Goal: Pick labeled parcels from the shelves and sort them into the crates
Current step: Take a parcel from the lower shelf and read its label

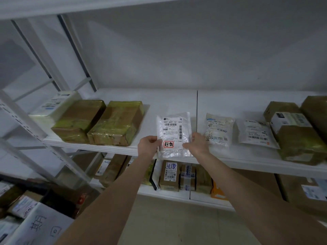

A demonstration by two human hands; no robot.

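ledge [99,147], left hand [148,145], right hand [197,144] seemingly pinch parcel [174,131]

Both hands [174,145] grip a clear parcel [174,137] above the shelf [106,147].

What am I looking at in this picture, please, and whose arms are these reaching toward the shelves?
There is no machine here. A person wears one wide-angle camera on the head, so this single picture looks forward and down along their own bare arms.

The left hand and the right hand each grip a side edge of a small plastic parcel. It carries a printed barcode label and a red stamp, and it sits at the front edge of the white shelf.

To its left on that shelf lie a taped brown box, a second taped box and, further left, a white parcel. To its right lie a soft mailer bag, a flat white mailer and a labelled carton. The lower shelf holds more cartons.
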